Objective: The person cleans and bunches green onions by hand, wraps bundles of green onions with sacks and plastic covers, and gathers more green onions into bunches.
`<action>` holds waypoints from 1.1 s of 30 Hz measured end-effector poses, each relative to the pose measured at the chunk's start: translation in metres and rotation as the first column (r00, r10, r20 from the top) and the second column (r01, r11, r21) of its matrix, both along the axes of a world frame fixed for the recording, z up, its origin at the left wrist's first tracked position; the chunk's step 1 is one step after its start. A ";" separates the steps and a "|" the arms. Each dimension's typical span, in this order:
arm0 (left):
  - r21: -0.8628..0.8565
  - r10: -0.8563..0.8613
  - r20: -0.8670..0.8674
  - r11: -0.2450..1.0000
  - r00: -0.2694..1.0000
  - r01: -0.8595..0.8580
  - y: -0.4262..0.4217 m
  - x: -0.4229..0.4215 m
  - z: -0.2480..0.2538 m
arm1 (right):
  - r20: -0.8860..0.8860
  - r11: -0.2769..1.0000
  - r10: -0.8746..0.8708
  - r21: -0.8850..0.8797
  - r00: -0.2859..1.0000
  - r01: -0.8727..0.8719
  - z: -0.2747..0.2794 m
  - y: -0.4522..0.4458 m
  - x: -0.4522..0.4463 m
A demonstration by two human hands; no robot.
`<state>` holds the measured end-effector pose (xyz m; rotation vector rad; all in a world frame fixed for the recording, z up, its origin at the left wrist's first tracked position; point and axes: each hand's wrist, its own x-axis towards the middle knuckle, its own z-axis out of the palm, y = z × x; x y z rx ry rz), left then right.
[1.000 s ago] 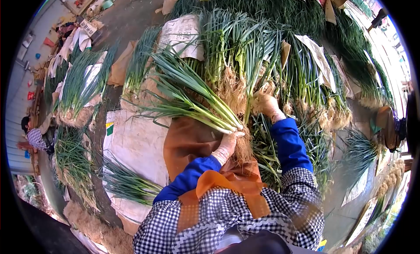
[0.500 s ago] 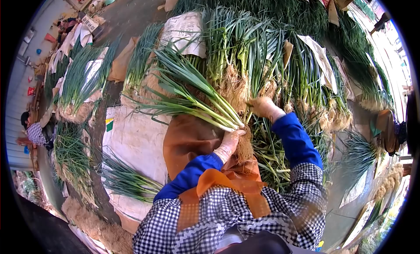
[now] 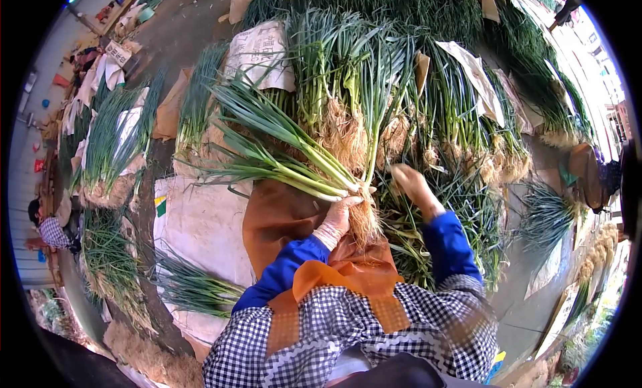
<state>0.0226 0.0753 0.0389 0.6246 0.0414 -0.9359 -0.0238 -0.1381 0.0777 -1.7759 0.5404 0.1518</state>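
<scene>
My left hand point(image 3: 338, 217) is wrapped round the root end of a bunch of scallions point(image 3: 294, 157), over my apron-covered lap. Most of their long green leaves fan out to the upper left. One stalk point(image 3: 372, 154) stands nearly upright from the same grip. Pale stringy roots point(image 3: 362, 221) hang below the fingers. My right hand point(image 3: 413, 189) is apart from the bunch, to its right, above a heap of loose green leaves point(image 3: 414, 247). Its fingers look drawn together; anything inside them is hidden.
Rows of rooted scallions point(image 3: 341, 74) lie ahead. More scallions point(image 3: 200, 284) rest on a white sack point(image 3: 200, 214) at my left. A person point(image 3: 53, 231) in checked clothing is at the far left. Another bundle point(image 3: 545, 217) lies at the right.
My right hand has moved away from the stalk, a little down and to the right. That stalk now stands more upright in my left hand's grip. The view has shifted slightly.
</scene>
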 end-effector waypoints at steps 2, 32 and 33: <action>-0.038 -0.017 -0.017 0.999 1.000 0.016 0.003 0.000 0.007 | 0.092 0.912 -0.163 0.393 0.982 0.115 0.005 0.017 0.043; -0.059 0.044 -0.239 0.996 0.970 -0.060 0.028 0.012 0.051 | 0.074 0.931 0.146 0.328 0.987 -0.162 0.002 0.043 0.015; -0.025 0.031 -0.244 0.999 0.969 -0.038 0.030 0.007 0.039 | 0.137 0.932 0.283 0.193 0.949 -0.306 -0.017 0.045 0.014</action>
